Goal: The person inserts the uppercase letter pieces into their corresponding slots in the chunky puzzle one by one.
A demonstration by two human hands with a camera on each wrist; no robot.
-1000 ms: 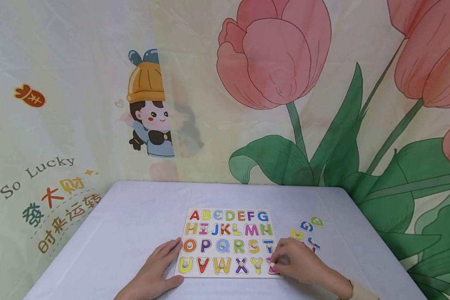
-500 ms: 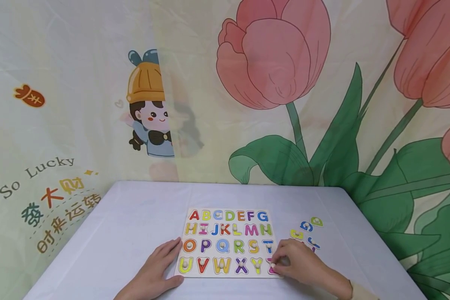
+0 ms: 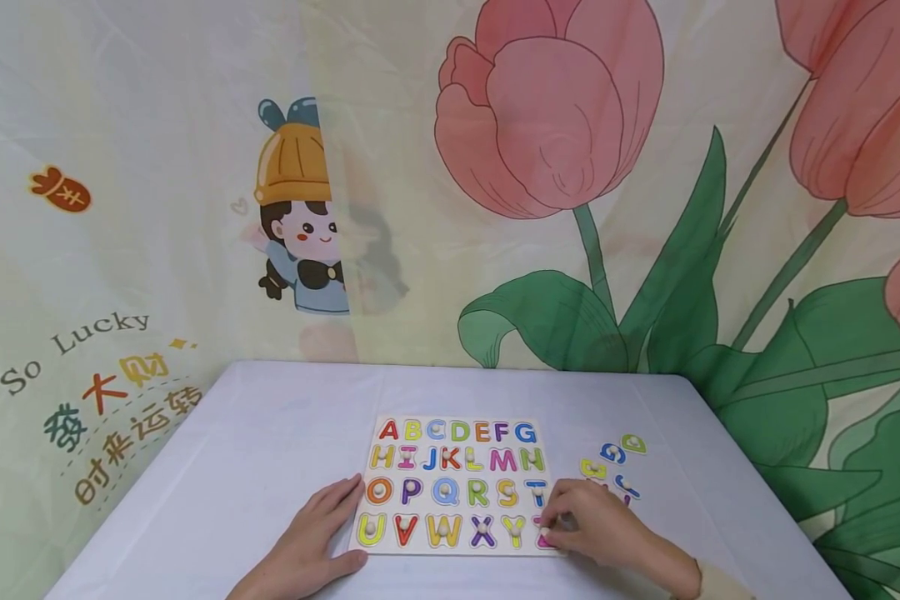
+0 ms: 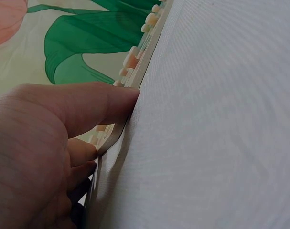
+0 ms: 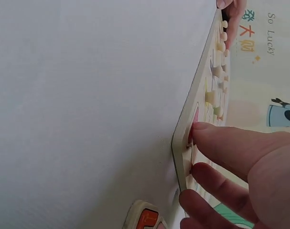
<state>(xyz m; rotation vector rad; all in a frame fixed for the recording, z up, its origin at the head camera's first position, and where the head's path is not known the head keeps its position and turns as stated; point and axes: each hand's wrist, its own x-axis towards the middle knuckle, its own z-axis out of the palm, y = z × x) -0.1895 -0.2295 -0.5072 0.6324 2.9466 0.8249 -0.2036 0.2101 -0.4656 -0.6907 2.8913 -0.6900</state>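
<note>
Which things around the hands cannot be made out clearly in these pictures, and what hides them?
Head view: the pink piece, partly covered by the right hand.
Head view: a purple piece, too little showing behind that hand to read.
Right wrist view: an orange piece, cut off by the bottom edge.
Left wrist view: the board, its face too edge-on to read.

Between the left hand (image 3: 303, 537) and the right hand (image 3: 598, 523), the letter board (image 3: 461, 475) looks like pale wood, smooth at its edge. Its knobs (image 3: 482, 529) seem bare, matt wood. The Z piece (image 3: 546, 541) at the right hand's fingertips has a smooth printed face. Matt, fine-woven white cloth (image 4: 216, 119) covers the bench (image 3: 285, 450) around both hands; the backdrop (image 3: 393, 125) ahead of them is creased, matt printed cloth.
</note>
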